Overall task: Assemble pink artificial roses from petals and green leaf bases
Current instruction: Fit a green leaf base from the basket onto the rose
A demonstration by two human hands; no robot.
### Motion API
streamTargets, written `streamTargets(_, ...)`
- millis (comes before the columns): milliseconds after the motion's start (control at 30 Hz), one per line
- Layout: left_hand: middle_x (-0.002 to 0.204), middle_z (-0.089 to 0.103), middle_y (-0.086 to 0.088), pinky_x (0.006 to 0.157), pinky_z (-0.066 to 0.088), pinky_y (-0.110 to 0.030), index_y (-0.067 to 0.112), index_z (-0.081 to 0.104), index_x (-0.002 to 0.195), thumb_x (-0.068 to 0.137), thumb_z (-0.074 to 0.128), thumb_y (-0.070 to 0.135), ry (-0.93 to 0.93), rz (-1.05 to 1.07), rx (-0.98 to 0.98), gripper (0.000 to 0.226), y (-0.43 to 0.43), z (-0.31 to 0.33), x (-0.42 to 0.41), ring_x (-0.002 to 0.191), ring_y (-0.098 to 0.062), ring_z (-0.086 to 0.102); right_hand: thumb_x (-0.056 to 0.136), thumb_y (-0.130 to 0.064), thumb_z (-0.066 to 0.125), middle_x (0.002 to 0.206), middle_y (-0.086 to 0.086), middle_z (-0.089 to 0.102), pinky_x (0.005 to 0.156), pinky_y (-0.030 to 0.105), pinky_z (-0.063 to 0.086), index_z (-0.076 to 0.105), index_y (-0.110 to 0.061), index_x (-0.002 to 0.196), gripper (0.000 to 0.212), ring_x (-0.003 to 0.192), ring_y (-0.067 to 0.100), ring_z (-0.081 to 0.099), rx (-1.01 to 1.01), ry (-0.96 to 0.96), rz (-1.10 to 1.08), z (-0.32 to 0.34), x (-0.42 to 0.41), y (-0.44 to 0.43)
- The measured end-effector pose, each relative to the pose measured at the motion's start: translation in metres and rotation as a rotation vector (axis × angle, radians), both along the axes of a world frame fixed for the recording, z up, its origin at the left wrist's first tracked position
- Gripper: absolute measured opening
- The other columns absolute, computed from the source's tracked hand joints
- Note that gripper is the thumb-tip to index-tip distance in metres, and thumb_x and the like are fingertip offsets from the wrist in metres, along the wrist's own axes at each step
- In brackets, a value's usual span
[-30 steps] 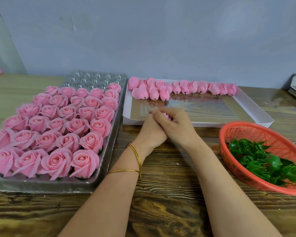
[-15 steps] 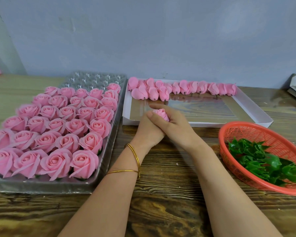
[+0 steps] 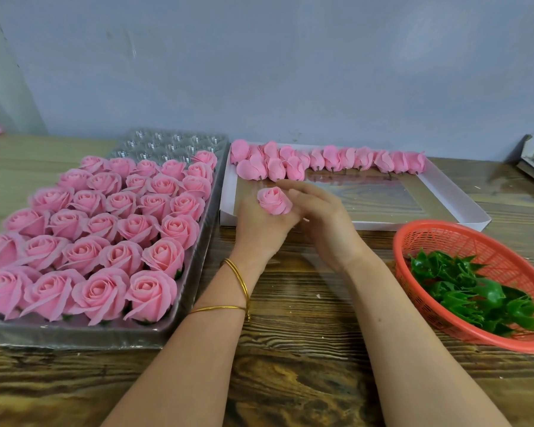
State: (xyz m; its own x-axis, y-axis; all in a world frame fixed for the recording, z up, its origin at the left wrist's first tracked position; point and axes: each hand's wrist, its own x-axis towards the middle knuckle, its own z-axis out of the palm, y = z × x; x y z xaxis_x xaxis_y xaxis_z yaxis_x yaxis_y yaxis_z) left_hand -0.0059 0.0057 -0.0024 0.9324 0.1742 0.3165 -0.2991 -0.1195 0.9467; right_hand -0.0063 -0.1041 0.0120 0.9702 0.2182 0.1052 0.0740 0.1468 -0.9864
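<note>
A wooden table (image 3: 305, 349) carried a clear plastic tray (image 3: 74, 337) packed with finished pink roses (image 3: 111, 229) on the left, a shallow white box (image 3: 463, 208) in the middle with a row of pink buds (image 3: 330, 160) along its far edge, and an orange basket (image 3: 444, 238) of green leaf bases (image 3: 475, 291) on the right. Over the box's near edge the left hand (image 3: 259, 229), two gold bangles (image 3: 239, 278) on its wrist, curled its fingers round a small pink rose (image 3: 273, 200) held upright. The right hand (image 3: 327, 223) lay beside it with fingers nearly straight, gripping nothing.
</note>
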Motion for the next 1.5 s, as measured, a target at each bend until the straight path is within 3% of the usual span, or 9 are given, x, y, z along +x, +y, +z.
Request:
streamTargets(167, 0.081, 0.073, -0.006, 0.066, 0.056, -0.021, 0.003, 0.070, 0.092, 0.071, 0.073, -0.004, -0.006, 0.057, -0.077, 0.023, 0.001, 0.001, 0.001, 0.076, -0.011, 0.068, 0.095, -0.008, 0.037, 0.110, 0.014, 0.067, 0.073, 0.022, 0.053, 0.062, 0.003, 0.119, 0.036, 0.097, 0.018, 0.063, 0.164, 0.131, -0.028, 0.001, 0.002, 0.001)
streamTargets(333, 0.082, 0.066, -0.018, 0.068, 0.059, -0.032, -0.005, 0.062, 0.094, 0.073, 0.074, 0.001, -0.004, 0.058, -0.109, 0.025, 0.002, 0.000, 0.005, 0.076, -0.018, 0.066, 0.086, 0.008, 0.030, 0.110, 0.019, 0.067, 0.079, 0.027, 0.054, 0.061, 0.008, 0.116, 0.043, 0.099, 0.022, 0.064, 0.157, 0.142, -0.009, 0.000, 0.006, -0.001)
streamTargets(467, 0.080, 0.059, -0.027, 0.067, 0.056, -0.039, -0.012, 0.054, 0.092, 0.070, 0.075, 0.001, 0.014, 0.039, -0.212, 0.033, 0.002, -0.002, 0.006, 0.074, -0.022, 0.059, 0.079, 0.022, 0.035, 0.086, 0.008, 0.072, 0.078, 0.025, 0.056, 0.065, 0.003, 0.104, 0.043, 0.086, 0.015, 0.069, 0.122, 0.142, 0.098, -0.002, 0.004, -0.002)
streamTargets(633, 0.072, 0.054, -0.012, 0.059, 0.051, -0.028, -0.008, 0.052, 0.085, 0.071, 0.074, -0.002, 0.005, 0.001, -0.260, 0.026, 0.001, -0.002, 0.004, 0.067, -0.017, 0.055, 0.090, 0.015, 0.045, 0.101, 0.012, 0.067, 0.094, 0.033, 0.052, 0.066, -0.004, 0.099, 0.030, 0.100, 0.021, 0.064, 0.144, 0.182, 0.214, -0.006, -0.001, -0.002)
streamTargets(767, 0.068, 0.052, -0.004, 0.057, 0.050, -0.023, 0.004, 0.053, 0.083, 0.068, 0.075, 0.002, -0.003, -0.044, -0.284, 0.027, -0.001, 0.000, 0.001, 0.063, -0.009, 0.054, 0.091, 0.011, 0.046, 0.119, 0.024, 0.056, 0.109, 0.050, 0.039, 0.057, 0.005, 0.115, 0.027, 0.116, 0.034, 0.054, 0.171, 0.235, 0.236, -0.008, -0.001, -0.003)
streamTargets(967, 0.066, 0.050, 0.001, 0.059, 0.050, -0.024, 0.011, 0.052, 0.079, 0.067, 0.072, 0.015, 0.015, -0.094, -0.274, 0.024, -0.003, 0.002, -0.003, 0.063, -0.008, 0.053, 0.079, -0.003, 0.055, 0.108, 0.014, 0.068, 0.086, 0.034, 0.058, 0.061, -0.001, 0.111, 0.032, 0.101, 0.023, 0.067, 0.322, 0.285, 0.332, -0.007, -0.004, -0.003)
streamTargets(1267, 0.070, 0.049, -0.010, 0.067, 0.049, -0.039, 0.008, 0.055, 0.078, 0.068, 0.072, 0.017, 0.015, -0.116, -0.220, 0.022, -0.002, 0.004, -0.004, 0.069, -0.019, 0.051, 0.080, 0.003, 0.060, 0.107, 0.013, 0.072, 0.088, 0.032, 0.058, 0.071, -0.003, 0.103, 0.027, 0.101, 0.022, 0.070, 0.414, 0.228, 0.377, -0.014, -0.001, -0.003)
streamTargets(1400, 0.074, 0.056, -0.010, 0.074, 0.055, -0.049, 0.004, 0.057, 0.081, 0.067, 0.074, 0.023, 0.024, -0.115, -0.189, 0.029, -0.002, 0.004, -0.004, 0.073, -0.020, 0.058, 0.080, 0.002, 0.054, 0.111, 0.014, 0.071, 0.092, 0.035, 0.056, 0.061, 0.001, 0.113, 0.034, 0.105, 0.024, 0.068, 0.411, 0.234, 0.371, -0.014, 0.001, -0.003)
streamTargets(1500, 0.074, 0.061, -0.004, 0.070, 0.056, -0.036, 0.012, 0.061, 0.077, 0.067, 0.074, 0.026, 0.035, -0.095, -0.179, 0.022, -0.002, 0.004, -0.003, 0.074, -0.015, 0.062, 0.079, 0.002, 0.052, 0.109, 0.012, 0.072, 0.094, 0.036, 0.055, 0.061, -0.001, 0.113, 0.035, 0.104, 0.022, 0.068, 0.414, 0.233, 0.367, -0.013, 0.000, -0.001)
